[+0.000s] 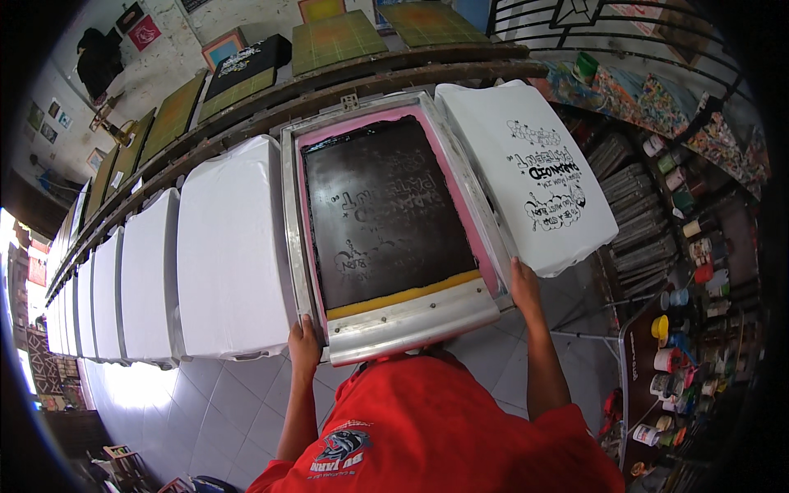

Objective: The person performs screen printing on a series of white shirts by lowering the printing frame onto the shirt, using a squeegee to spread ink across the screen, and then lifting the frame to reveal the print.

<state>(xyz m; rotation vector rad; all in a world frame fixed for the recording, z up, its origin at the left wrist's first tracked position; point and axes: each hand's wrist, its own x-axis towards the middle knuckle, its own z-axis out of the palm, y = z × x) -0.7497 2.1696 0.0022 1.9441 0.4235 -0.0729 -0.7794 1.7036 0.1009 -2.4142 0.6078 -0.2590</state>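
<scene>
On the long print table, left hand [303, 343] and right hand [524, 283] each grip a near corner of the screen frame [386, 215] lying flat over a shirt — uneven lift or sideways slip likely smears wet ink, ghosting the print like the finished shirt [526, 177] beside it.

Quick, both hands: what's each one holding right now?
Left hand: closed on the near-left corner of the screen frame.
Right hand: gripping the frame's near-right edge.
</scene>
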